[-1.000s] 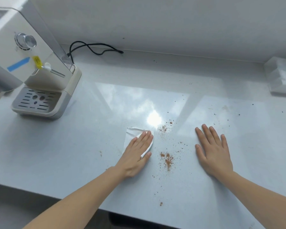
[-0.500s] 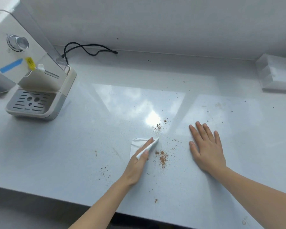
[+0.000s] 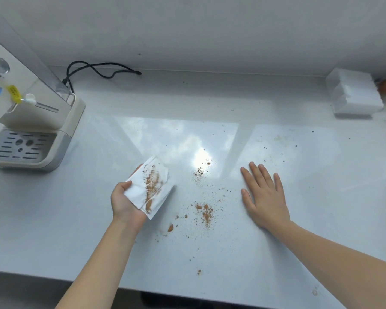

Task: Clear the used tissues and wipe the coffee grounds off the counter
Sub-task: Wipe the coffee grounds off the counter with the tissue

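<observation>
Item: counter (image 3: 76, 219), pale and glossy, wiping part done. Left hand (image 3: 125, 202) — palm up, fingers curled under a folded white tissue (image 3: 151, 188), thumb pinning its near edge; the tissue's upturned face carries a brown streak of collected grounds and is held just above the surface. Right hand (image 3: 265, 197) — flat on the counter, fingers spread, holding nothing. Remaining: coffee grounds (image 3: 206, 214) in a loose patch between the hands, a smaller cluster (image 3: 198, 172) farther back, stray specks toward the front edge and right. Judged under halfway; the soiled tissue is yet to be discarded. Also present: coffee machine (image 3: 38, 121) at left, black cord (image 3: 98, 70), white tissue pack (image 3: 354, 94) at far right. Markings: a yellow tag and blue tape on the machine — no writing legible.
</observation>
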